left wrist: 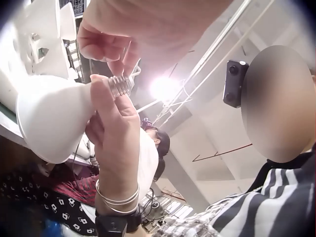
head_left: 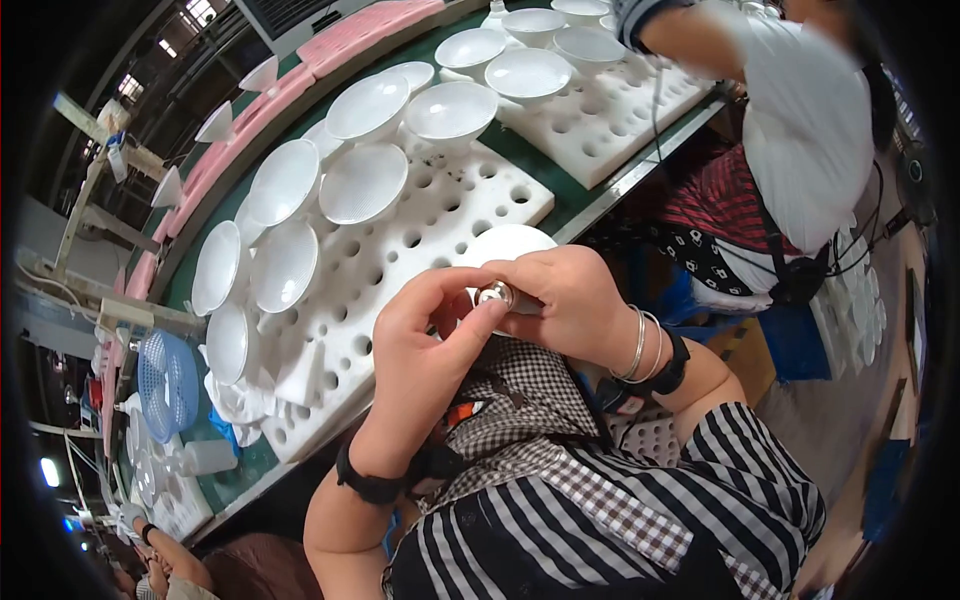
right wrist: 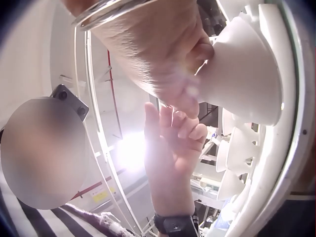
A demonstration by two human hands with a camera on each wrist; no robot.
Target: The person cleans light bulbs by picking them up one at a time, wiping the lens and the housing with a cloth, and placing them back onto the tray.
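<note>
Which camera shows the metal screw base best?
Left wrist view: the screw base sits side-on with its threads plain. The head view shows only its round end, ringed by fingers. The right wrist view hides it behind glare and the right hand, which grips the shade.

bright overhead light, bent edges, flare at both wrists

the head view is evenly bright with soft shadows; white shades (head_left: 363, 183) beyond the grip gleam, and the frame bends and blackens at its rim. in the left wrist view a ceiling lamp (left wrist: 165, 88) flares just behind the pinched metal base (left wrist: 120, 86); the left hand (left wrist: 148, 24) above it is blurred. in the right wrist view glare washes out that hand's fingers below the right hand (right wrist: 158, 54) gripping the held shade (right wrist: 247, 74).
</note>
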